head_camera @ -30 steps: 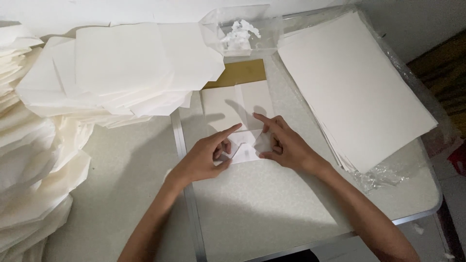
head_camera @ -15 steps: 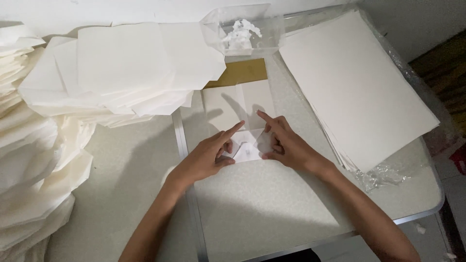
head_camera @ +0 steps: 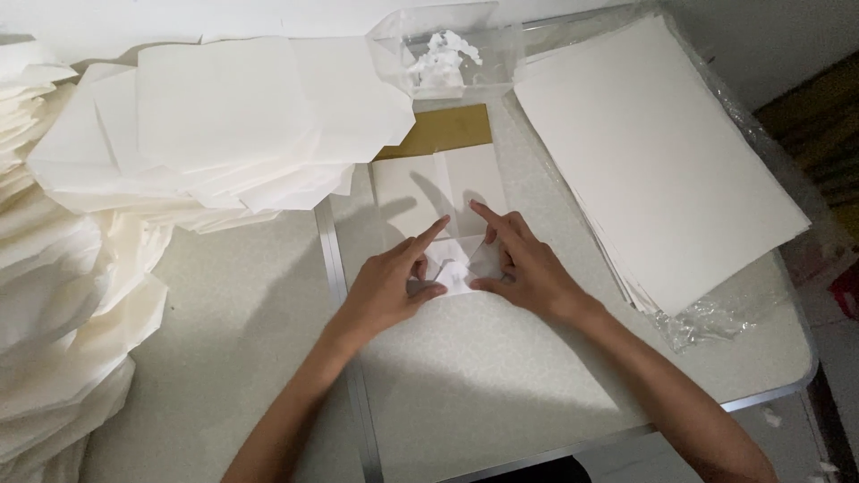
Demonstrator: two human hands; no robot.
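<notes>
Paper sheet [head_camera: 443, 188] — a small white piece, creased and part-folded — lies flat on the table [head_camera: 501, 385], its near end pinched under both hands while the far end reaches away from the fingers toward a tan card [head_camera: 443, 130]. Off to the right of the grip sits the largest thing, a thick stack of big white sheets [head_camera: 658, 152] lying on clear plastic wrap [head_camera: 716, 317]. To the left of the grip, heaps of folded white paper [head_camera: 224, 125] spread out and spill down that side. Beyond the fingertips, past the tan card, stands a clear plastic box [head_camera: 447, 45] with crumpled white scraps inside. The left hand [head_camera: 389, 286] presses on the folded end, forefinger stretched forward, thumb tucked against the fold; the right hand [head_camera: 523, 268] mirrors it, forefinger pointing ahead, other fingers bearing down on the paper. Neither hand is clenched — both pin the sheet's small folded flaps [head_camera: 456, 268] between them.
</notes>
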